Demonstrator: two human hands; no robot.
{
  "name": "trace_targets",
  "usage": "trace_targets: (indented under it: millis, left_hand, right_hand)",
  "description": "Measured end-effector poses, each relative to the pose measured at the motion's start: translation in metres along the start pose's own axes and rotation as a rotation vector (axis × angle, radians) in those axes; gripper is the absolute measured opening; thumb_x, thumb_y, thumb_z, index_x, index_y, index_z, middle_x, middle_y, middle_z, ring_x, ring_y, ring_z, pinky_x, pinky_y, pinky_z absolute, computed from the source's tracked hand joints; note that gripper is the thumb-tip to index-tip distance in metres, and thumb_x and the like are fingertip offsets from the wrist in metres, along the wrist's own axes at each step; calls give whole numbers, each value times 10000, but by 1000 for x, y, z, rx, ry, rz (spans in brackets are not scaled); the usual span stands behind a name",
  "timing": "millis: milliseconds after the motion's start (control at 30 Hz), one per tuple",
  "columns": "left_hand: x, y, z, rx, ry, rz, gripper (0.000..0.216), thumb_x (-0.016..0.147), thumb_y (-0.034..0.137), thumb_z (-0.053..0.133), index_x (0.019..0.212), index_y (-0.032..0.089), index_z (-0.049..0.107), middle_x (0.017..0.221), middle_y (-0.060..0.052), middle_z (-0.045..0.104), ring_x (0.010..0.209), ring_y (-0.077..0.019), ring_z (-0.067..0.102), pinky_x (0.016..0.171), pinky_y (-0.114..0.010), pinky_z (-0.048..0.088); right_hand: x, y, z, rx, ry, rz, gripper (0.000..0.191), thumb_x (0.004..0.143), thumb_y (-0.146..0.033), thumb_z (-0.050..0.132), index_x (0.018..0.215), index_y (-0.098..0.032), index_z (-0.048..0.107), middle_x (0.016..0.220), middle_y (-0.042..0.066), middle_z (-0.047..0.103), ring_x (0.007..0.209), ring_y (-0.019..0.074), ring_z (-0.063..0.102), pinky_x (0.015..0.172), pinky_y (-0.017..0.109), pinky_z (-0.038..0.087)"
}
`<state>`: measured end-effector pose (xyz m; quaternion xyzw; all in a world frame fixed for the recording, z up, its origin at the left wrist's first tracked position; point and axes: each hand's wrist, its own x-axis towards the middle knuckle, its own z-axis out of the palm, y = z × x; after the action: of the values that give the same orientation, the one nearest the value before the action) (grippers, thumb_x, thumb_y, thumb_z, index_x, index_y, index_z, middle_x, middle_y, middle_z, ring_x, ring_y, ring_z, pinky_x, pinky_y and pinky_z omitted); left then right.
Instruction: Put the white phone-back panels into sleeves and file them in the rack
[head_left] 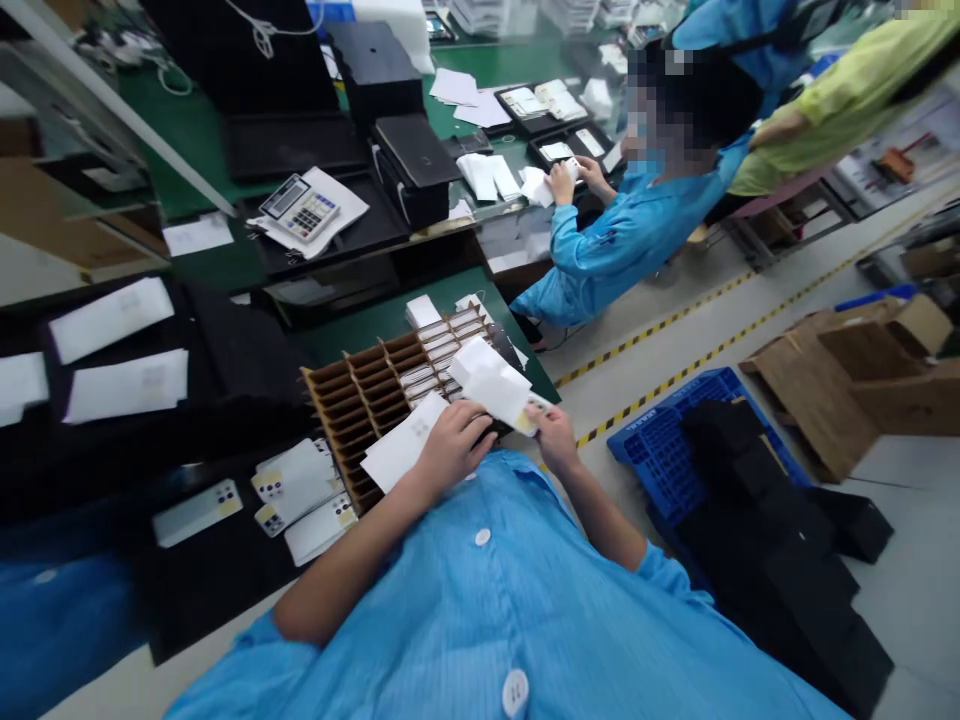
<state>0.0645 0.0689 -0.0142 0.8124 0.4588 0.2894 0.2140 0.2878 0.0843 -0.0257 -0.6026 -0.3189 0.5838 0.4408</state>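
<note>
My left hand (451, 443) is closed on a flat white sleeve (402, 447), close to my chest. My right hand (553, 430) is closed on a bunch of white sleeves (491, 385) with a yellowish corner showing at my fingers. Both hands hover over the near end of a brown cardboard divider box (360, 395); white items stand in its slots. White phones (300, 490) lie face down on a black tray (225, 570) to the left of my left arm.
White sheets (124, 350) lie on black trays at the left. A calculator (300, 205) sits on papers further back. A co-worker in a blue coat (622, 235) handles white items at the bench beyond. Right, on the floor: a blue pallet (660, 440) with black foam, cardboard boxes (862, 375).
</note>
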Motion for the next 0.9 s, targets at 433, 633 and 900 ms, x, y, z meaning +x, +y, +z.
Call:
trace_targets:
  millis: [433, 633, 900]
  left_hand:
    - [110, -29, 102, 212, -454, -204, 236, 952, 162, 597, 839, 136, 802, 883, -167, 674, 934, -298, 637, 839, -416, 496]
    - [113, -24, 109, 300, -456, -193, 202, 917, 149, 601, 853, 115, 789, 900, -198, 683, 954, -323, 633, 854, -434, 504]
    - [112, -38, 87, -41, -255, -366, 111, 783, 179, 647, 687, 179, 703, 778, -57, 700, 730, -183, 624, 716, -319, 491]
  right_hand:
    - [1, 28, -87, 221, 353, -3, 456, 746, -556, 823, 962, -165, 730, 834, 49, 788, 711, 218, 746, 628, 321, 621]
    - [-3, 44, -89, 154, 300, 30, 448, 792, -567, 803, 969, -158, 757, 801, 45, 791, 709, 226, 760, 665, 331, 626]
    - [-9, 49, -89, 139, 286, 14, 422, 806, -554, 798, 949, -159, 755, 792, 36, 784, 654, 206, 733, 629, 316, 600]
